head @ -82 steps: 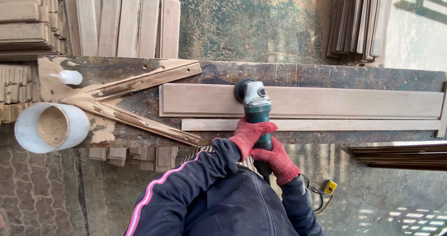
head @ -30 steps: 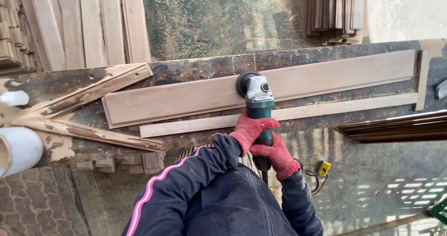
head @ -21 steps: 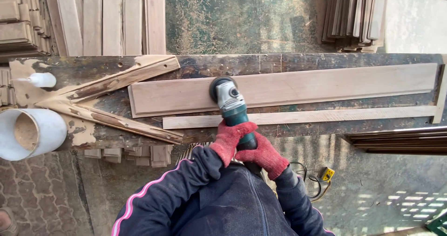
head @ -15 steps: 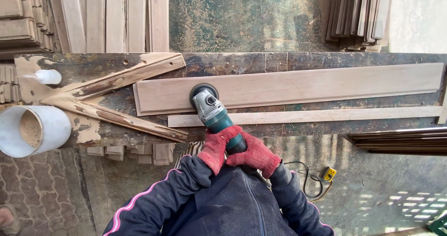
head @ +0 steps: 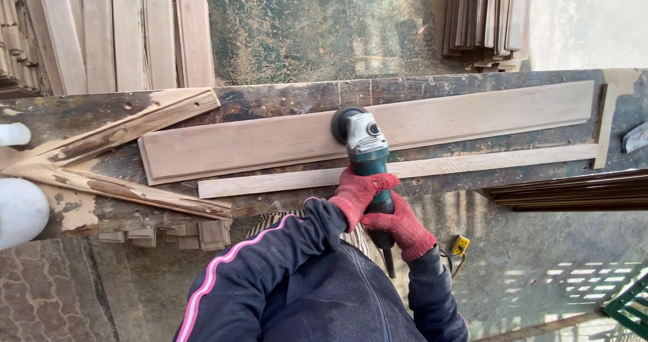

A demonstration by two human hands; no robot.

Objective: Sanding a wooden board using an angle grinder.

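A green and grey angle grinder (head: 364, 146) rests its black disc on a long pale wooden board (head: 256, 143) lying across a dark workbench (head: 297, 95). My left hand (head: 361, 190), in a red glove, grips the grinder's body. Just behind it, my right hand (head: 401, 227), also in a red glove, wraps the rear of the handle where the black cord leaves. A thin wooden strip (head: 472, 163) lies along the bench's near edge, beside the board.
Two plaster-smeared battens (head: 128, 129) form a wedge at the bench's left end. A white bucket (head: 20, 210) and a white bottle (head: 13, 134) sit at far left. Stacked planks (head: 128, 31) and slats (head: 486, 18) stand beyond the bench. Dark mouldings (head: 574, 193) lie at right.
The grinder has slid back to the right along the board after reaching its left part half a second ago. Both hands stayed on it throughout.
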